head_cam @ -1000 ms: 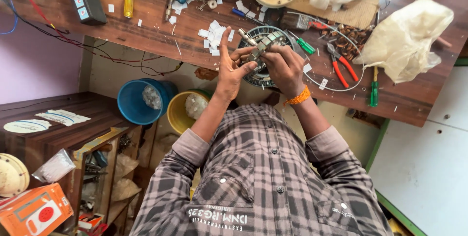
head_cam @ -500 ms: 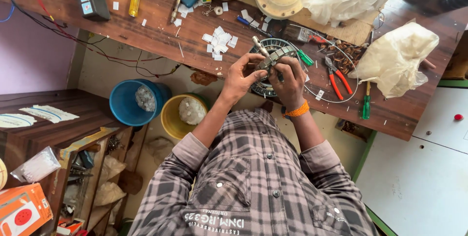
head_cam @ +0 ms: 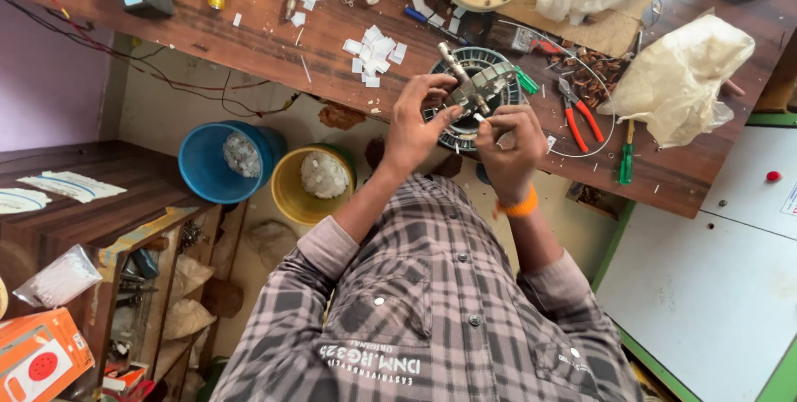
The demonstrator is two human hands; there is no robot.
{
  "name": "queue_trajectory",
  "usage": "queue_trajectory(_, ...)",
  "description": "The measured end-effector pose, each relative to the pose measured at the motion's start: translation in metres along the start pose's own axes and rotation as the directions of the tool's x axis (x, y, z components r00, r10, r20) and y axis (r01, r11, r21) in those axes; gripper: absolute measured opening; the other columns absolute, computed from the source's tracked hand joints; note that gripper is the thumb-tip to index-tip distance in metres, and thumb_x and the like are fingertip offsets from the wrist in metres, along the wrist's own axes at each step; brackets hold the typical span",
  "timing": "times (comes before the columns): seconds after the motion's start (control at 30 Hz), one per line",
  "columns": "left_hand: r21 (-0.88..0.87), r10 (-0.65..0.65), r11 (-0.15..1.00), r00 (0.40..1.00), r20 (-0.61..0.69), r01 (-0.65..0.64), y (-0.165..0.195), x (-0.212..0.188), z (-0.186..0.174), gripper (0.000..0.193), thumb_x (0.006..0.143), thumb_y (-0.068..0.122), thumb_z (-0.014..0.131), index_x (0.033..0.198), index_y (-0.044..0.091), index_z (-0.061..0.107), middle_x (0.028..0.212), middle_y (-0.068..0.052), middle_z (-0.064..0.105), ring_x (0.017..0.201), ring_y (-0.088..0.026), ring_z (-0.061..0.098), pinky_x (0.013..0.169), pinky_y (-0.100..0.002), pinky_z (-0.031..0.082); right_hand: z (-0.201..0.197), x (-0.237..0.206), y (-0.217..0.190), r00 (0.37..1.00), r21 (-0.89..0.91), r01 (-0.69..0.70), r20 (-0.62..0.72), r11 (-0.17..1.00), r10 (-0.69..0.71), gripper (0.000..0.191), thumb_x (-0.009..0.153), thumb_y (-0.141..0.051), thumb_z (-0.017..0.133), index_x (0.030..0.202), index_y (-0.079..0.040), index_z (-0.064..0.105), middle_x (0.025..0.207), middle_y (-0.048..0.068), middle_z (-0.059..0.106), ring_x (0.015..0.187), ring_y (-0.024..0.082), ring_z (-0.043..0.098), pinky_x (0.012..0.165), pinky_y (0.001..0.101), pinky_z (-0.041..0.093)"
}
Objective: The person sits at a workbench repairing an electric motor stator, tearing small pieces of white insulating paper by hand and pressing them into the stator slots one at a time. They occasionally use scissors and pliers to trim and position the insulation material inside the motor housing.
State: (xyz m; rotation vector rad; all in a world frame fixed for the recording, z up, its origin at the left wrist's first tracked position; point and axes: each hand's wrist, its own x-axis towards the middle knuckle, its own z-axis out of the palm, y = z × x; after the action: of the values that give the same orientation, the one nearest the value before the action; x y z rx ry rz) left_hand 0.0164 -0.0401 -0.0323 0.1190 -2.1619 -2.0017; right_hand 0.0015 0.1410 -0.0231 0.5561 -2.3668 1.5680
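1. Left hand (head_cam: 415, 124): grip clamped on the rim of the round motor stator (head_cam: 475, 90), which sits at the near edge of the wooden worktop (head_cam: 249, 32).
2. Right hand (head_cam: 510, 149): fingertips pinched together on a small white paper slip (head_cam: 479, 118) at the stator's slots.
3. More white paper slips (head_cam: 375, 55) lie on the worktop left of the stator.
4. Red-handled pliers (head_cam: 577, 115) and a green screwdriver (head_cam: 626, 157) lie to its right.
5. A blue bucket (head_cam: 220, 161) and a yellow bucket (head_cam: 311, 184) stand on the floor below.

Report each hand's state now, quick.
Left hand: fingers curled around the round metal stator, gripping its edge.
Right hand: closed, pinching a small white slip at the stator.
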Motion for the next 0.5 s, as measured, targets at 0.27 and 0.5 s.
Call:
queue_trajectory(0.27, 0.101, 0.546, 0.778, 0.747, 0.379, -0.62, 0.06, -0.021, -0.048, 0.033, 0.089, 0.006, 0.08, 0.12, 0.015, 0.074, 0.124, -0.001, 0.066, 0.107, -0.022, 0.064, 0.093, -0.035, 0.057, -0.025, -0.008, -0.044, 0.63, 0.619, -0.756, 0.602, 0.212, 0.49, 0.019, 0.103, -0.017, 0.067, 0.095, -0.001, 0.061, 0.068, -0.003, 0.051, 0.055, 0.004, 0.043, 0.052, 0.0224, 0.036)
queue_trajectory(0.5, 0.164, 0.715, 0.649, 0.67, 0.2, -0.743, 0.074, -0.019, -0.065, 0.019, 0.084, 0.014, 0.088, 0.101, 0.016, 0.081, 0.102, 0.006, 0.07, 0.091, -0.017, 0.064, 0.077, -0.031, 0.053, -0.042, -0.027, -0.068, 0.633, 0.408, -0.761, 0.634, 0.504, 0.443, 0.022, 0.106, -0.021, 0.061, 0.102, 0.0, 0.068, 0.076, -0.001, 0.059, 0.067, 0.005, 0.051, 0.062, 0.0228, 0.042)
